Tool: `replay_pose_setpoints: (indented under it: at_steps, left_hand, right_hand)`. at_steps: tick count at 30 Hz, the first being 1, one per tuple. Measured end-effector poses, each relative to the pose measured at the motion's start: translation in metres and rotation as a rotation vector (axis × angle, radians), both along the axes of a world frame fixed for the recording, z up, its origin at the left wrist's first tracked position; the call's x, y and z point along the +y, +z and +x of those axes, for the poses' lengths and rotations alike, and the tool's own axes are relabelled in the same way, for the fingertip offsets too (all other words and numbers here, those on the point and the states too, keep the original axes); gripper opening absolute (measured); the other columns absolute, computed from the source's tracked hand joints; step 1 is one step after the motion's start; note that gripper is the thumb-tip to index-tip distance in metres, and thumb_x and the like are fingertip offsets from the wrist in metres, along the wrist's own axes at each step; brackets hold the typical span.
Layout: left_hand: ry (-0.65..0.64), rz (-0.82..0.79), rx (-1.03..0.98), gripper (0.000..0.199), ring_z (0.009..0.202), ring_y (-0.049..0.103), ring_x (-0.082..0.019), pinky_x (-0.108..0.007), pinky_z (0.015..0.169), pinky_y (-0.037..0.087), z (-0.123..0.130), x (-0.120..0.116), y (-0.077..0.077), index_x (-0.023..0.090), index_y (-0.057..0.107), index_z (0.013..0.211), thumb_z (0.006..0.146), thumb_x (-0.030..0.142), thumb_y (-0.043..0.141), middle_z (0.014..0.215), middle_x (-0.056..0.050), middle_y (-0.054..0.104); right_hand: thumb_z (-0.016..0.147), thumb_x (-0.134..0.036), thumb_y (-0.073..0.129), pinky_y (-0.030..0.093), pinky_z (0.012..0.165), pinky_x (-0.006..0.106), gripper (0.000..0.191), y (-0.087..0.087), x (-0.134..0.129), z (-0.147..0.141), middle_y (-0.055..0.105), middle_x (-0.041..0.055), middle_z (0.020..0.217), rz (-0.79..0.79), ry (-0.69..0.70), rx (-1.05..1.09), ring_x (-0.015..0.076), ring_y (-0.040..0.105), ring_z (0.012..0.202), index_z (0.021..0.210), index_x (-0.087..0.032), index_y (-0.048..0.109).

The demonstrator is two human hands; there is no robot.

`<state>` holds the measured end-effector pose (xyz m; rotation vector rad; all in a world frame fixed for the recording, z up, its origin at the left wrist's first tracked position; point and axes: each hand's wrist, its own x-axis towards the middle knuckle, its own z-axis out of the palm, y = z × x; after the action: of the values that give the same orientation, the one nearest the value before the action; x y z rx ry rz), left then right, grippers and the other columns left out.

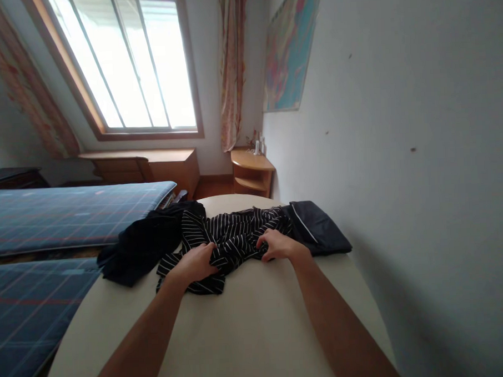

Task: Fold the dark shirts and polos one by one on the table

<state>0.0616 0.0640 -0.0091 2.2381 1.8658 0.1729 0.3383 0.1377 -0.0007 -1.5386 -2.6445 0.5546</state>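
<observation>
A black garment with white stripes (238,225), shirt-like with what looks like a sleeve at its left end, lies rumpled across a pale round table (257,327). My left hand (200,263) grips its near edge on the left, fingers closed on the cloth. Farther right, my right hand (277,244) pinches the same garment, with thumb and fingers curled into the fabric. Left of it sits a crumpled black garment (141,246), partly hanging toward the table's edge. Against its right end lies a folded dark garment (320,227) with a thin white line.
Two beds with blue plaid mattresses (69,216) stand left of the table. A white wall (423,203) runs close along the right side. Beyond the table are a small wooden corner shelf (252,159), a wooden desk (173,164) and a chair (119,169) below the window.
</observation>
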Motion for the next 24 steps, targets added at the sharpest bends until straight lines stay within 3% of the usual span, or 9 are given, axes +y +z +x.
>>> replay_pose_setpoints:
  at_steps: [3, 6, 8, 12, 15, 17, 19, 21, 24]
  left_hand:
    - [0.021, 0.067, -0.044, 0.043, 0.112, 0.065, -0.034, -0.037, 0.093, 0.049, -0.003, 0.006, 0.002, 0.014, 0.064, 0.120, 0.077, 0.015, 0.060, 0.116, -0.016, 0.070]
    - [0.113, 0.168, -0.160, 0.033, 0.108, 0.067, -0.031, -0.036, 0.091, 0.050, -0.009, 0.014, 0.012, 0.017, 0.064, 0.116, 0.084, 0.019, 0.055, 0.111, -0.014, 0.072]
    - [0.241, 0.283, -0.249, 0.030, 0.105, 0.068, -0.029, -0.036, 0.091, 0.050, -0.016, 0.018, 0.020, 0.019, 0.062, 0.117, 0.088, 0.024, 0.054, 0.108, -0.012, 0.072]
    - [0.541, 0.581, -0.352, 0.038, 0.110, 0.064, -0.028, -0.039, 0.097, 0.048, -0.037, 0.023, 0.029, 0.018, 0.053, 0.129, 0.092, 0.026, 0.049, 0.117, -0.014, 0.068]
    - [0.585, 0.683, -0.277, 0.061, 0.132, 0.047, -0.033, -0.045, 0.108, 0.040, -0.042, 0.021, 0.023, 0.013, 0.041, 0.142, 0.086, 0.029, 0.059, 0.142, -0.020, 0.049]
    - [0.557, 0.636, -0.158, 0.077, 0.140, 0.034, -0.039, -0.050, 0.110, 0.036, -0.038, 0.018, 0.018, 0.011, 0.036, 0.147, 0.080, 0.033, 0.066, 0.154, -0.024, 0.030]
    - [0.510, 0.498, -0.045, 0.078, 0.138, 0.036, -0.041, -0.050, 0.106, 0.041, -0.028, 0.013, 0.017, 0.014, 0.038, 0.147, 0.079, 0.037, 0.068, 0.155, -0.023, 0.027]
    - [0.440, 0.292, 0.023, 0.065, 0.128, 0.050, -0.038, -0.046, 0.097, 0.047, -0.018, 0.008, 0.019, 0.018, 0.047, 0.140, 0.081, 0.039, 0.066, 0.145, -0.020, 0.045]
    - [0.354, -0.007, 0.091, 0.043, 0.108, 0.064, -0.035, -0.044, 0.086, 0.052, -0.010, 0.001, 0.023, 0.021, 0.061, 0.121, 0.084, 0.044, 0.062, 0.118, -0.015, 0.067]
  right_hand:
    - [0.071, -0.022, 0.079, 0.047, 0.090, 0.028, 0.030, -0.003, 0.001, -0.004, 0.066, 0.0097, 0.115, 0.035, -0.038, -0.090, 0.0248, 0.062, 0.107, 0.100, -0.022, 0.077]
    - [0.080, -0.024, 0.072, 0.048, 0.088, 0.026, 0.021, 0.005, 0.005, 0.007, 0.071, 0.0080, 0.110, 0.078, -0.056, -0.031, 0.0224, 0.065, 0.102, 0.100, -0.022, 0.076]
    - [0.083, -0.028, 0.070, 0.047, 0.092, 0.027, 0.019, 0.016, 0.009, 0.021, 0.072, 0.0076, 0.109, 0.166, -0.091, 0.067, 0.0223, 0.065, 0.104, 0.101, -0.022, 0.076]
    - [0.090, -0.031, 0.061, 0.045, 0.098, 0.031, 0.022, 0.035, 0.016, 0.050, 0.072, 0.0076, 0.111, 0.402, -0.274, 0.304, 0.0225, 0.064, 0.106, 0.104, -0.022, 0.074]
    - [0.090, -0.025, 0.056, 0.045, 0.100, 0.033, 0.025, 0.038, 0.019, 0.060, 0.070, 0.0086, 0.112, 0.547, -0.437, 0.389, 0.0219, 0.062, 0.107, 0.109, -0.021, 0.072]
    - [0.086, -0.021, 0.059, 0.043, 0.101, 0.035, 0.026, 0.035, 0.018, 0.059, 0.067, 0.0091, 0.115, 0.581, -0.448, 0.363, 0.0221, 0.060, 0.110, 0.109, -0.021, 0.072]
    - [0.081, -0.021, 0.065, 0.043, 0.101, 0.036, 0.027, 0.032, 0.015, 0.054, 0.064, 0.0094, 0.118, 0.578, -0.438, 0.288, 0.0237, 0.057, 0.113, 0.107, -0.023, 0.072]
    - [0.079, -0.025, 0.069, 0.045, 0.096, 0.037, 0.024, 0.030, 0.012, 0.049, 0.065, 0.0104, 0.114, 0.534, -0.470, 0.214, 0.0255, 0.058, 0.111, 0.103, -0.023, 0.072]
    - [0.079, -0.035, 0.071, 0.049, 0.082, 0.036, 0.021, 0.026, 0.007, 0.045, 0.070, 0.0120, 0.097, 0.339, -0.564, 0.114, 0.0266, 0.065, 0.094, 0.093, -0.021, 0.069]
